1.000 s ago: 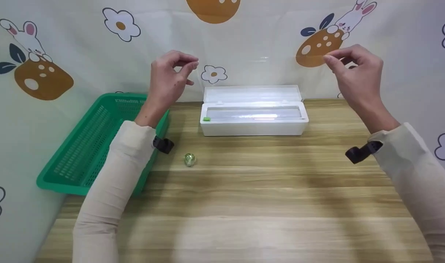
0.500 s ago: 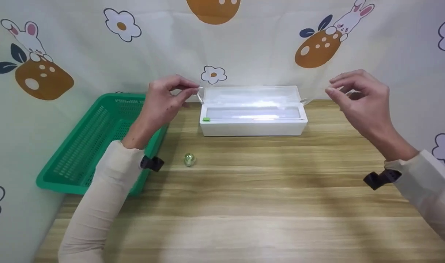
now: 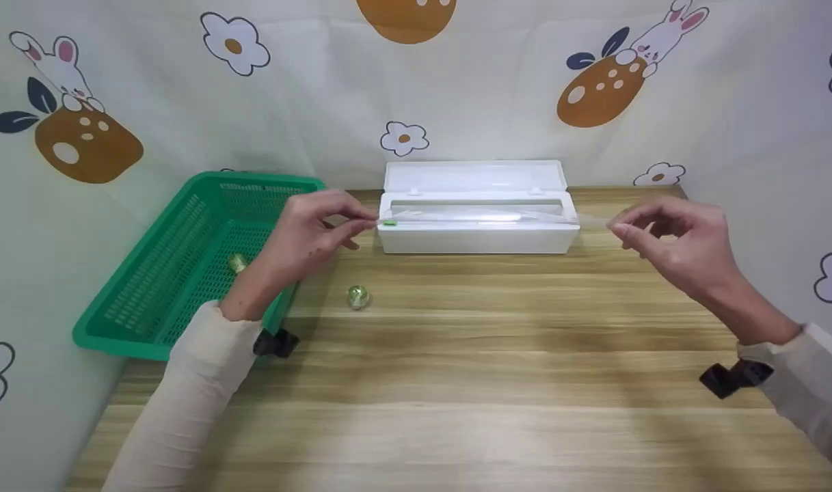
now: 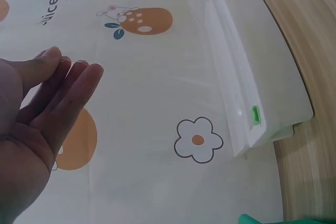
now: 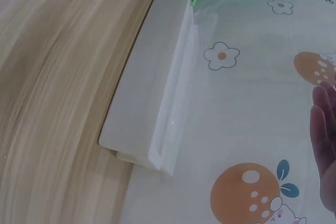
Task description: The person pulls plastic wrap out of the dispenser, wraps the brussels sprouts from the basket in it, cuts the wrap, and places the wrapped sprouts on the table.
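Note:
Clear cling film stretches between my two hands, across the front of a white cling film dispenser that stands with its lid raised. My left hand pinches the film's left end between thumb and fingers, just left of the dispenser's green slider. On the other side, my right hand pinches the right end, a little way off the box. In the left wrist view my left hand shows thumb and index together. Only the fingers of my right hand show at the right wrist view's edge.
A green plastic basket stands at the left, partly behind my left arm. Inside lies a shiny gold-green ball. Another such ball lies on the wooden table. A patterned cloth hangs behind the dispenser.
Both hands have come down from in front of the cloth to the level of the dispenser's front, bringing the film with them. The ball inside the basket has come into view.

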Action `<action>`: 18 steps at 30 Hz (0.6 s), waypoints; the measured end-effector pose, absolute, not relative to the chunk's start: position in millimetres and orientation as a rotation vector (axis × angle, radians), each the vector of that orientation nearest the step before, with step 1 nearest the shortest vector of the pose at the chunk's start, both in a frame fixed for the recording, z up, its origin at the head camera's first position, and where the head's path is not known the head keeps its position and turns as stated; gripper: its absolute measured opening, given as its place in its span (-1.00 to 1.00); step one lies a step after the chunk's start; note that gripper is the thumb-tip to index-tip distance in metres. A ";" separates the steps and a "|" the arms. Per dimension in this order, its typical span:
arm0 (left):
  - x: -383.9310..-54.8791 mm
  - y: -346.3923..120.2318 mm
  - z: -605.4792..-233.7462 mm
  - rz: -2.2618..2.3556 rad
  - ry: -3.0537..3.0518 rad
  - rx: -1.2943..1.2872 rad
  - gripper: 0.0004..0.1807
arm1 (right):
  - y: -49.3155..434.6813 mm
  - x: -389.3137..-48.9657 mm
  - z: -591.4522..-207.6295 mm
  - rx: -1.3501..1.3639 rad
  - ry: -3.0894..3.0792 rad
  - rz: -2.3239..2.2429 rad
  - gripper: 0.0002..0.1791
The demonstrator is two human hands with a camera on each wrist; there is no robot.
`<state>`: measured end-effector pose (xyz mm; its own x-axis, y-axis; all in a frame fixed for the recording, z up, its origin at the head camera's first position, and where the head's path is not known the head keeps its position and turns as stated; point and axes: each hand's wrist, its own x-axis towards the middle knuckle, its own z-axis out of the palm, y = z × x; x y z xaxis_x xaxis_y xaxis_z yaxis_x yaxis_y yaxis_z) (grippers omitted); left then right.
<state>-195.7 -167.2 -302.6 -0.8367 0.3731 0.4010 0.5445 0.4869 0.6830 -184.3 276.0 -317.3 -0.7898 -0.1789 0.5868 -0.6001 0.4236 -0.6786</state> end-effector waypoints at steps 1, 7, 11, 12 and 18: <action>-194.1 -167.8 -304.6 -1.271 -2.538 -0.815 -0.88 | 276.6 -182.5 -319.4 0.669 -2.266 1.330 -0.96; -186.2 -177.0 -320.3 -1.182 -2.650 -0.934 -0.89 | 277.5 -172.4 -337.8 0.684 -2.364 1.279 -0.91; -183.3 -180.7 -330.8 -1.157 -2.747 -0.996 -0.88 | 277.1 -165.9 -350.8 0.719 -2.440 1.258 -0.84; -182.9 -180.6 -333.1 -1.155 -2.772 -1.010 -0.88 | 277.4 -164.2 -353.3 0.729 -2.478 1.243 -0.83; -183.3 -174.8 -346.5 -1.144 -2.881 -1.111 -0.86 | 281.1 -161.5 -366.1 0.820 -2.752 1.164 -0.81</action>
